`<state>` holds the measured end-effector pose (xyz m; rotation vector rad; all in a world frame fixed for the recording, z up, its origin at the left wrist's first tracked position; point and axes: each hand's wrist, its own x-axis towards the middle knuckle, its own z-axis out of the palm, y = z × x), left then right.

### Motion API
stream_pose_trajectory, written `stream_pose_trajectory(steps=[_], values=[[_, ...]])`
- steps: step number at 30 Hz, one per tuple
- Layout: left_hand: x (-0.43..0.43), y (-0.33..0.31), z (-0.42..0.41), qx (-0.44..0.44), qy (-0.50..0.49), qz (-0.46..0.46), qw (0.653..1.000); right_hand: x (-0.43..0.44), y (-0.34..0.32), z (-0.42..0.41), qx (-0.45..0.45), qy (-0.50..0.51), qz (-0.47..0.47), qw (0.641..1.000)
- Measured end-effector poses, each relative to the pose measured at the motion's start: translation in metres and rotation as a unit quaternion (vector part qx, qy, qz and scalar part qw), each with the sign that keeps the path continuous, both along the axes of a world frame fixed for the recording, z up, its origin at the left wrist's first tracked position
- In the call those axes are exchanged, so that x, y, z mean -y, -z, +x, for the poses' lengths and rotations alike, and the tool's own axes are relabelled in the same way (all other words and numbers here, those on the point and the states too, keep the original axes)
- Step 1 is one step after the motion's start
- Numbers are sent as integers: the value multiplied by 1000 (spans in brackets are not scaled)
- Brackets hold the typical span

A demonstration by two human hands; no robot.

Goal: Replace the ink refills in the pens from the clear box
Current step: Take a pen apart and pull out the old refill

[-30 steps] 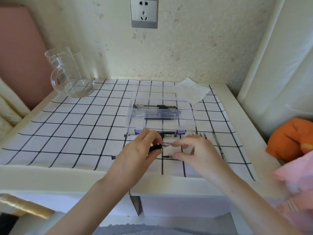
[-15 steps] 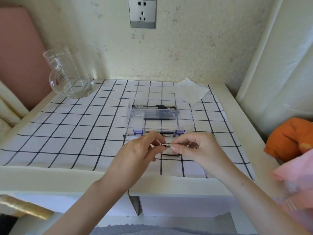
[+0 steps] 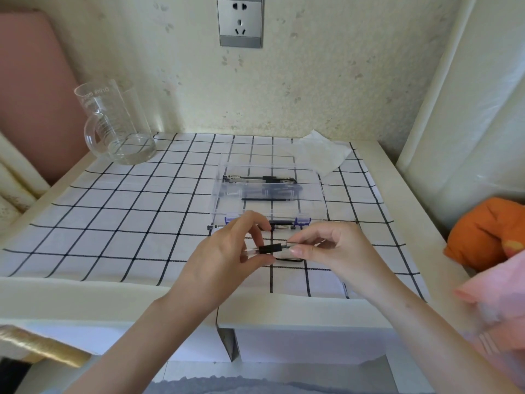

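Head view: above the front edge of the worktop [image 3: 85,297], the left hand [image 3: 224,257] grips a pen [image 3: 270,248] around its black sleeve, while the right hand [image 3: 332,251] pinches the pen's tip end. The clear box [image 3: 312,200] stands just behind them, other pens [image 3: 264,180] inside. The step looks like twisting the tip piece, though I cannot tell whether on or off. Next calls for a steady counter-turn, keeping small parts over the worktop.

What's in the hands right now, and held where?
One pen, both hands: left-hand grip holds the clear barrel beside the black sleeve; right-hand grip pinches the tip end.
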<state>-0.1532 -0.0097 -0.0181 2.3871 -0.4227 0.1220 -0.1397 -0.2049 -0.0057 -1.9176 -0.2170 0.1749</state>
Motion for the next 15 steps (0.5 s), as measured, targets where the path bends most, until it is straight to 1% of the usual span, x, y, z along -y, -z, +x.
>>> stream_pose_trajectory(steps=[6, 12, 15], values=[[1, -2, -1, -31, -13, 17, 999, 3, -1, 0, 5, -2, -2, 1000], [0, 0, -1, -13, -8, 21, 1000, 3, 1, 1, 3, -3, -12, 1000], [0, -1, -1, -46, -11, 8, 999, 5, 0, 2, 5, -1, -11, 1000]])
